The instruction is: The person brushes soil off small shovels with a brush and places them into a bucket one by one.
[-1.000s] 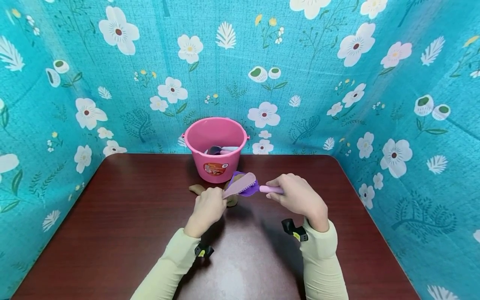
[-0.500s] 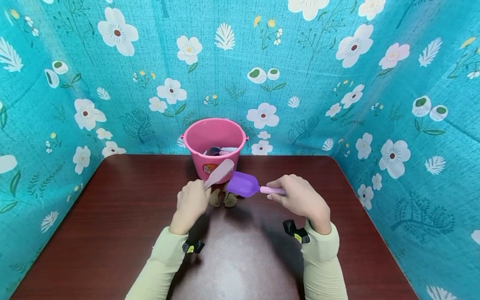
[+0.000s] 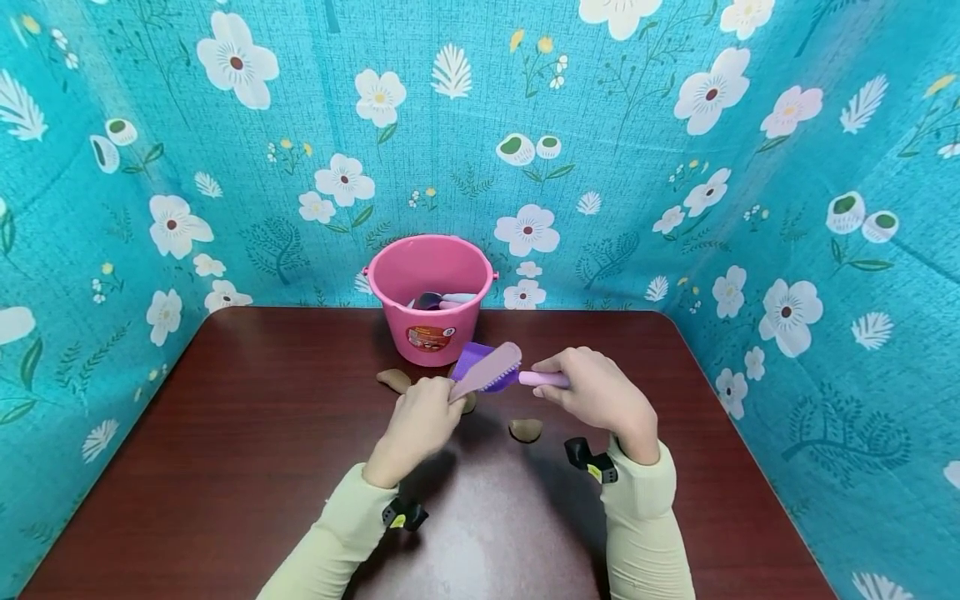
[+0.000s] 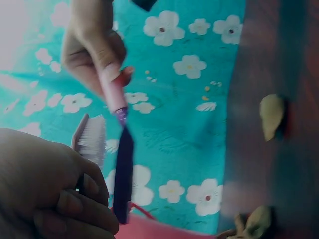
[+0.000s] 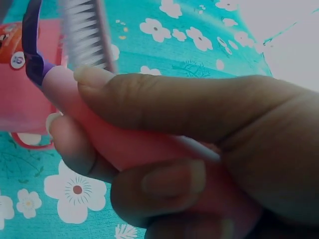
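Observation:
My left hand [image 3: 422, 421] grips a pale pink brush [image 3: 491, 367] by its handle, with white bristles [image 4: 92, 139] turned toward the shovel. In my right hand [image 3: 600, 398] is the pink handle [image 5: 119, 139] of a small purple toy shovel [image 3: 469, 358], thumb and fingers wrapped round it. The brush head overlaps the shovel's blade in the head view and covers much of it. One brown, dry leaf-like piece [image 3: 526, 430] lies on the table below the shovel's handle. Another brown piece [image 3: 393, 380] lies by the bucket, and others are partly hidden behind the left hand and brush.
Behind the hands stands a pink bucket [image 3: 390, 304] with a dark round item [image 3: 429, 301] and pale handles inside. Blue floral cloth [image 3: 450, 150] surrounds the back and sides of the dark red-brown table [image 3: 247, 433].
The brush swung left off the shovel, then back over it. A brown piece now lies on the table under the shovel's handle, where none lay before. The right hand has hardly moved.

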Demonstrator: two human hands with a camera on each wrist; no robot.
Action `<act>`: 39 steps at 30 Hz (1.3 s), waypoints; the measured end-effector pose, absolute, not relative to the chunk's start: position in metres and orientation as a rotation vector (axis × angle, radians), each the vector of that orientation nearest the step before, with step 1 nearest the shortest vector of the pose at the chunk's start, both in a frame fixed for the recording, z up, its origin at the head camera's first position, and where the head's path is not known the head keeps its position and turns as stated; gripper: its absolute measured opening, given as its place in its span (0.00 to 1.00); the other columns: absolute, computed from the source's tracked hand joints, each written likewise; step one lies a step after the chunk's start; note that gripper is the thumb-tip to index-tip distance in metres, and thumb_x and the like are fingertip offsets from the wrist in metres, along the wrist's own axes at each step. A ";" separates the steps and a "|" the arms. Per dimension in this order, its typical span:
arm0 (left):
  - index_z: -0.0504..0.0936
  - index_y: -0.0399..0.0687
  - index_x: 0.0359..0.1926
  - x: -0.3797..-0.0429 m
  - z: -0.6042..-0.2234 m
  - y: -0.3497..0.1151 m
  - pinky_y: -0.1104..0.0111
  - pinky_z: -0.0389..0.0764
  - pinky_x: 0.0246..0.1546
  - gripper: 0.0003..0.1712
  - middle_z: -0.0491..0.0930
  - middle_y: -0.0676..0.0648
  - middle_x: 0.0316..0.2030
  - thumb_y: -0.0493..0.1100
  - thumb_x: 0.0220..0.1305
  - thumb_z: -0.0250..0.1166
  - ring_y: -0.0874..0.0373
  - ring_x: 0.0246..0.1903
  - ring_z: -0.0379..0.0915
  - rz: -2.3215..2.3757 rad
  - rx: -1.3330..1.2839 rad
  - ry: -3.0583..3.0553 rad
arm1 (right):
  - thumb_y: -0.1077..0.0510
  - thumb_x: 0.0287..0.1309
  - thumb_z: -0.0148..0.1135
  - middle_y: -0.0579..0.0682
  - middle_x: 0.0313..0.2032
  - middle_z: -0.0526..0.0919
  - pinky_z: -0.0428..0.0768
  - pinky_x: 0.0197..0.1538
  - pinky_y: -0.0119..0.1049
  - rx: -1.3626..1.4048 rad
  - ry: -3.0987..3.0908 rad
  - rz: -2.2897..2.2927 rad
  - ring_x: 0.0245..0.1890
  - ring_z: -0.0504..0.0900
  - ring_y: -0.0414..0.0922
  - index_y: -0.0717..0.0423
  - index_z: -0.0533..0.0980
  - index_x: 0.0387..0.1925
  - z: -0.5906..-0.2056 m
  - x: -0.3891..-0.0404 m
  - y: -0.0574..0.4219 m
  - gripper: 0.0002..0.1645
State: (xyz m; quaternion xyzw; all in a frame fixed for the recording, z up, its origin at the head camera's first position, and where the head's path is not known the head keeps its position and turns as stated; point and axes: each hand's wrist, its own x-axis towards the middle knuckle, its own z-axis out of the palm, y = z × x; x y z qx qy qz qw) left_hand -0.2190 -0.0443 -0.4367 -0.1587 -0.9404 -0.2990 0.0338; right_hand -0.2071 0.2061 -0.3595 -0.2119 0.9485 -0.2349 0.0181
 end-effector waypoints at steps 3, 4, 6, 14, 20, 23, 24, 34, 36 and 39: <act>0.81 0.45 0.28 -0.219 -0.444 -0.040 0.62 0.72 0.20 0.14 0.71 0.51 0.18 0.48 0.68 0.67 0.58 0.18 0.67 -0.821 -0.515 -2.895 | 0.54 0.56 0.75 0.44 0.30 0.89 0.76 0.28 0.35 -0.651 2.951 -0.735 0.21 0.76 0.36 0.57 0.86 0.50 -0.358 -0.205 0.207 0.21; 0.82 0.44 0.28 -0.220 -0.446 -0.039 0.60 0.75 0.20 0.14 0.73 0.50 0.19 0.48 0.67 0.68 0.56 0.19 0.70 -0.783 -0.512 -2.894 | 0.54 0.56 0.75 0.43 0.29 0.88 0.76 0.28 0.35 -0.653 2.950 -0.734 0.20 0.76 0.36 0.57 0.86 0.50 -0.358 -0.205 0.207 0.20; 0.81 0.42 0.28 -0.222 -0.449 -0.040 0.56 0.78 0.21 0.15 0.75 0.48 0.21 0.48 0.66 0.69 0.54 0.20 0.74 -0.732 -0.496 -2.899 | 0.54 0.57 0.75 0.40 0.26 0.86 0.75 0.27 0.35 -0.657 2.941 -0.739 0.19 0.75 0.37 0.56 0.86 0.49 -0.357 -0.204 0.208 0.19; 0.78 0.43 0.23 -0.239 -0.453 -0.061 0.51 0.79 0.21 0.18 0.78 0.44 0.20 0.47 0.67 0.66 0.48 0.21 0.77 -0.683 -0.334 -2.965 | 0.55 0.57 0.75 0.45 0.33 0.90 0.76 0.28 0.36 -0.647 2.958 -0.718 0.21 0.76 0.36 0.56 0.86 0.49 -0.358 -0.204 0.210 0.18; 0.79 0.44 0.25 -0.248 -0.448 -0.076 0.53 0.78 0.22 0.17 0.75 0.46 0.19 0.49 0.67 0.66 0.50 0.21 0.74 -0.745 -0.248 -2.929 | 0.55 0.57 0.75 0.47 0.37 0.90 0.76 0.31 0.36 -0.632 2.986 -0.729 0.24 0.78 0.36 0.56 0.86 0.51 -0.360 -0.205 0.212 0.20; 0.78 0.46 0.25 -0.244 -0.442 -0.075 0.58 0.75 0.20 0.16 0.73 0.49 0.17 0.48 0.68 0.66 0.53 0.19 0.72 -0.826 -0.276 -2.913 | 0.55 0.57 0.75 0.48 0.38 0.90 0.77 0.31 0.36 -0.632 2.975 -0.745 0.25 0.79 0.36 0.56 0.85 0.51 -0.359 -0.205 0.211 0.20; 0.77 0.47 0.23 -0.243 -0.441 -0.073 0.60 0.73 0.19 0.16 0.71 0.50 0.16 0.47 0.68 0.65 0.54 0.18 0.70 -0.847 -0.297 -2.908 | 0.55 0.57 0.75 0.48 0.38 0.90 0.77 0.31 0.36 -0.635 2.969 -0.748 0.25 0.79 0.35 0.56 0.85 0.52 -0.359 -0.206 0.211 0.20; 0.80 0.47 0.24 -0.216 -0.441 -0.041 0.56 0.77 0.22 0.16 0.74 0.49 0.20 0.49 0.65 0.70 0.54 0.23 0.73 -0.678 -0.573 -2.870 | 0.55 0.56 0.76 0.45 0.33 0.89 0.77 0.31 0.36 -0.650 2.979 -0.698 0.24 0.78 0.37 0.56 0.86 0.49 -0.357 -0.204 0.207 0.19; 0.82 0.43 0.27 -0.215 -0.445 -0.039 0.53 0.79 0.23 0.15 0.76 0.46 0.21 0.49 0.63 0.72 0.52 0.23 0.75 -0.623 -0.548 -2.860 | 0.55 0.55 0.76 0.45 0.33 0.89 0.77 0.30 0.36 -0.651 2.980 -0.693 0.23 0.77 0.37 0.57 0.86 0.49 -0.357 -0.204 0.208 0.19; 0.82 0.41 0.26 -0.218 -0.450 -0.039 0.52 0.81 0.23 0.17 0.77 0.45 0.22 0.49 0.62 0.72 0.50 0.22 0.78 -0.592 -0.501 -2.860 | 0.56 0.56 0.76 0.44 0.31 0.88 0.75 0.28 0.35 -0.663 2.978 -0.688 0.22 0.75 0.37 0.57 0.86 0.48 -0.357 -0.203 0.208 0.18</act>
